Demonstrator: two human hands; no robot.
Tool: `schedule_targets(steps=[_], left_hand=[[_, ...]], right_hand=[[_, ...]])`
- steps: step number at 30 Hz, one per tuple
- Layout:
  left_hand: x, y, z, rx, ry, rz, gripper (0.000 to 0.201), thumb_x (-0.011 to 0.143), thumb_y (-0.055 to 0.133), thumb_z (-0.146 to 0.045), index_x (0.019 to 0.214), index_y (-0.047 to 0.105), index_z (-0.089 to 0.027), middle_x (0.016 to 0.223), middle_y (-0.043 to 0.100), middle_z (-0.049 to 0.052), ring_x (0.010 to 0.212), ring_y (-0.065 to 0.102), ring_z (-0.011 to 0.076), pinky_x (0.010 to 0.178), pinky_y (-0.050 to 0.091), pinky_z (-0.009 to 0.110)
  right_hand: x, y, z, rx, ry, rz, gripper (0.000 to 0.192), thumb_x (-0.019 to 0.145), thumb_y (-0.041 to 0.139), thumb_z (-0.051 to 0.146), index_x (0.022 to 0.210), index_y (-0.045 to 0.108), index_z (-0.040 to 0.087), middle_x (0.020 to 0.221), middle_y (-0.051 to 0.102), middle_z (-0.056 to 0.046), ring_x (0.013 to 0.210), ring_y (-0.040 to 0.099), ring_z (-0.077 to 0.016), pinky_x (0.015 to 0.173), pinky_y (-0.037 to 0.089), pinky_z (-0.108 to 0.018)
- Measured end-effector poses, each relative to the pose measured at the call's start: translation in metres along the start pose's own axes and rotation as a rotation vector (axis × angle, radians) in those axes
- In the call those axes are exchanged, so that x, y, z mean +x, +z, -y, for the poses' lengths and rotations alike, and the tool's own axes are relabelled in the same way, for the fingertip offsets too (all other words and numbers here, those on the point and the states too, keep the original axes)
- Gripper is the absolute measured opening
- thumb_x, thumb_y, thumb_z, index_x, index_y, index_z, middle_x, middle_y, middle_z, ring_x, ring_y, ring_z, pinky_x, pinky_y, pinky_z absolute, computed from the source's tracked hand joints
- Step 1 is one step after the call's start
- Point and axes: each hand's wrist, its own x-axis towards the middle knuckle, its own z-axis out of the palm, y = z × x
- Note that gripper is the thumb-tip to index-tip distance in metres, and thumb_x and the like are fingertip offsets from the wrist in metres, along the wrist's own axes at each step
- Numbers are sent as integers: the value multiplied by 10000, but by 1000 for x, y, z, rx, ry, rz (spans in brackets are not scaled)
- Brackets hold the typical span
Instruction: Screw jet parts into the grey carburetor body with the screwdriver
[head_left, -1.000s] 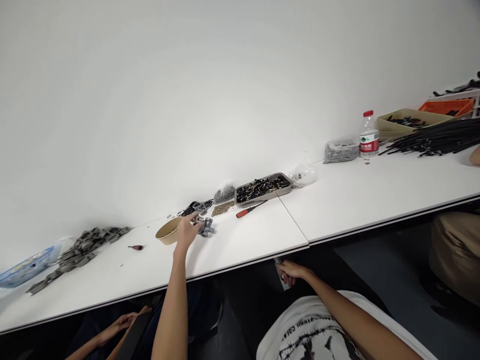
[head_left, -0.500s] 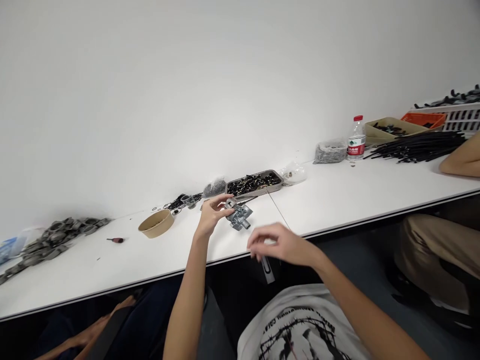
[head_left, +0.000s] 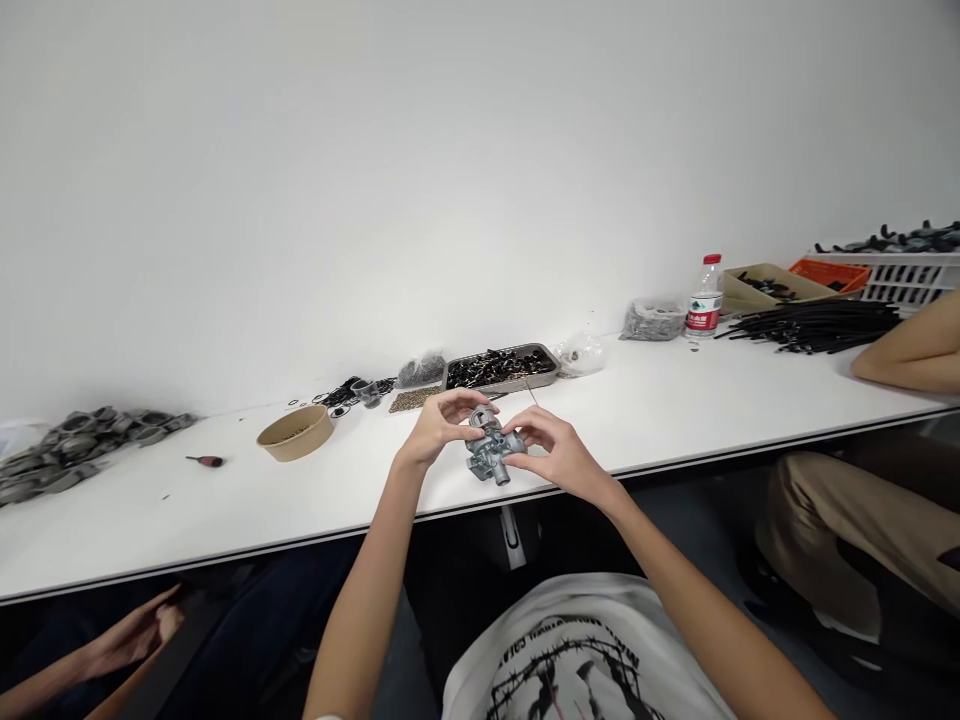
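A long white table [head_left: 675, 400] runs along the wall, and the metal tray [head_left: 501, 368] of black parts sits at its back edge. Left of the tray lie a heap of small brass bits [head_left: 411, 400], black rings [head_left: 341, 396], a brown paper bowl [head_left: 295, 434], a small red-handled screwdriver [head_left: 205, 461] and, farthest off, a pile of grey castings [head_left: 79, 455]. Right of the tray come clear bags [head_left: 579, 353], a water bottle [head_left: 703, 299], a bundle of black rods [head_left: 814, 326] and bins [head_left: 825, 277].
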Motion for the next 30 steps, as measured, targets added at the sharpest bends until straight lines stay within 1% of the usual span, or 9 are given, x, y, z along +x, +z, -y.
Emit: schedule_targets(steps=[3,5,7,9,13,15,18,22,30], left_hand=[[6,-4,5,32,-72,80,538,629,863,-189,1139,692,-200,1130,713,124,1087,652,277,877,539,360],[11,-10,8,61,-131,168,661,651,851,-200,1272,628,-226,1245,672,135,1183,608,282,931,519,366],[19,-17,11,64,-157,186,694,657,846,-213,1307,604,-226,1290,648,139,1202,601,279,976,502,382],[31,-27,17,28,-144,66,590,676,828,-250,1233,645,-184,1203,685,150,1074,667,268,940,528,403],[60,-48,37,-56,-86,-415,326,700,751,-250,981,678,-103,889,717,124,702,695,191,685,574,347],[69,-58,52,-48,-76,-576,275,705,693,-205,959,652,-111,858,697,98,637,664,149,596,550,289],[73,-69,76,-22,-87,-741,257,702,620,-153,957,618,-128,855,667,71,614,639,117,533,522,237],[64,-75,99,29,-135,-864,194,697,586,-135,890,606,-138,780,624,48,529,587,95,433,453,196],[60,-77,107,54,-137,-864,183,712,541,-109,879,615,-121,814,610,61,545,601,114,405,476,221]], right_hand=[[5,-6,-2,-78,8,-16,272,775,784,280,1017,687,201,956,561,-27,758,555,-124,747,511,-281],[10,-10,-3,-176,33,15,259,765,782,243,1003,688,202,945,555,-19,715,536,-113,723,501,-281],[16,-13,-3,-287,67,61,244,764,772,221,994,689,203,963,557,-21,723,537,-118,718,485,-283],[22,-16,-2,-391,99,107,220,774,756,228,982,691,203,991,563,-28,761,545,-133,731,468,-288],[33,-16,-3,-566,151,190,173,786,723,235,951,690,197,1026,574,-35,851,555,-169,768,434,-295],[37,-16,-5,-634,162,229,150,785,701,218,932,687,192,1031,579,-39,880,556,-184,771,421,-295],[41,-15,-8,-687,161,289,138,790,657,186,925,687,181,1040,589,-51,852,557,-180,733,411,-283],[45,-13,-9,-724,119,350,172,791,647,173,957,691,165,1031,604,-76,850,567,-190,693,408,-272],[54,-3,-13,-749,98,406,213,796,656,176,1002,710,170,1032,607,-85,904,586,-213,687,401,-257]])
